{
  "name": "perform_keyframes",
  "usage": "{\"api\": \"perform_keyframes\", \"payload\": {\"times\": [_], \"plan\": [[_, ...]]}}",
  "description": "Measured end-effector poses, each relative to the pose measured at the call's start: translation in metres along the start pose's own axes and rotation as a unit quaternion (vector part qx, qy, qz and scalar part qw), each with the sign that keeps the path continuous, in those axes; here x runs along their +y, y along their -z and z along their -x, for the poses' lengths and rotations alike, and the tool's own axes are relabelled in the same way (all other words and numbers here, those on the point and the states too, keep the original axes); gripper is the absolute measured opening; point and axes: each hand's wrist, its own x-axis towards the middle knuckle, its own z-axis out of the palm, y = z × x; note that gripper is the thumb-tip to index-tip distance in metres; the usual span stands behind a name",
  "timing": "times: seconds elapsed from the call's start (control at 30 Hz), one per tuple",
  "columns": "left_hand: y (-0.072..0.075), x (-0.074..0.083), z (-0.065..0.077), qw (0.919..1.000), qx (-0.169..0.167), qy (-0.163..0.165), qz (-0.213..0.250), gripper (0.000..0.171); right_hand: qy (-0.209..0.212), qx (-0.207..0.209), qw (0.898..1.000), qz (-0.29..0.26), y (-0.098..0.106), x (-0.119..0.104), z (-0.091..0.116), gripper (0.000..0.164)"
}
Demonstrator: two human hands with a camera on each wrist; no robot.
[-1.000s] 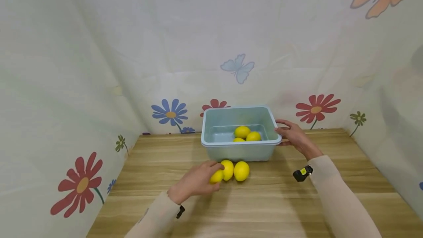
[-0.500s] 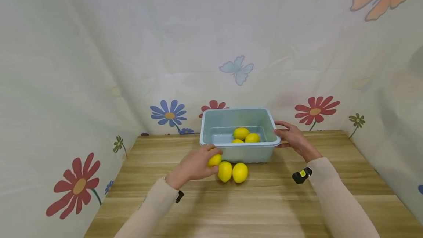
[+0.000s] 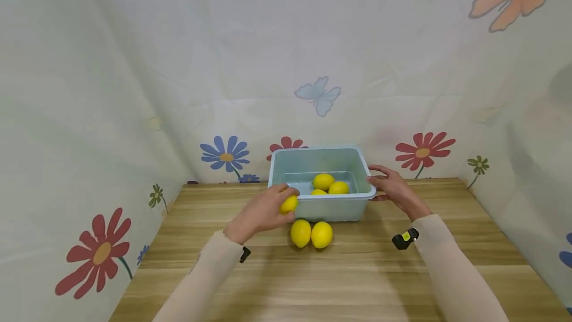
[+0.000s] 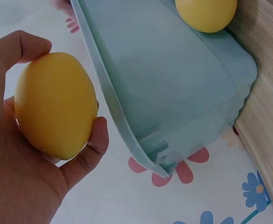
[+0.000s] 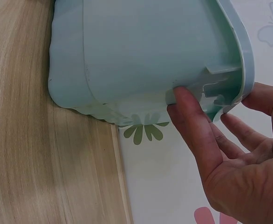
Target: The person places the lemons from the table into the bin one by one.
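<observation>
My left hand (image 3: 263, 210) holds a yellow lemon (image 4: 56, 105) between thumb and fingertips, up at the front left rim of a pale blue plastic bin (image 3: 332, 210). In the left wrist view the lemon is beside the bin's rim, outside its wall. At the bin's right end, my right hand (image 3: 396, 192) grips the rim, with the thumb at the edge and fingers against the outer wall, as the right wrist view shows. Inside the bin lie 3 lemons (image 3: 323, 181), one partly hidden by the front wall. Two more lemons, a left one (image 3: 301, 234) and a right one (image 3: 321, 235), stand side by side before it.
The bin stands on a wood-grain table (image 3: 348, 282) near its back edge. A white curtain (image 3: 250, 63) printed with flowers and butterflies encloses the back and both sides.
My left hand has lifted its lemon from beside the other two on the table up to the bin's front rim. My right hand has stayed on the bin's right end.
</observation>
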Motion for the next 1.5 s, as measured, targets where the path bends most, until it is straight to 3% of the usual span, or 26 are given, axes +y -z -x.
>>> {"api": "perform_keyframes", "payload": {"times": [0.17, 0.4, 1.2, 1.5], "plan": [[0.0, -0.003, -0.007, 0.9999, -0.003, 0.01, 0.014, 0.044, -0.005, 0.0, 1.0, -0.004, 0.0, 0.001, 0.0, 0.064], [0.004, -0.011, -0.028, 0.9998, 0.014, 0.012, 0.008, 0.044, -0.006, 0.007, 1.0, -0.006, 0.001, 0.001, -0.001, 0.065], [0.021, -0.03, -0.072, 0.9958, -0.012, 0.087, 0.028, 0.048, -0.006, 0.005, 1.0, -0.013, 0.0, 0.003, -0.003, 0.061], [0.028, -0.038, -0.096, 0.9928, -0.043, 0.101, 0.047, 0.051, -0.003, 0.001, 1.0, -0.013, 0.001, 0.0, -0.002, 0.064]]}}
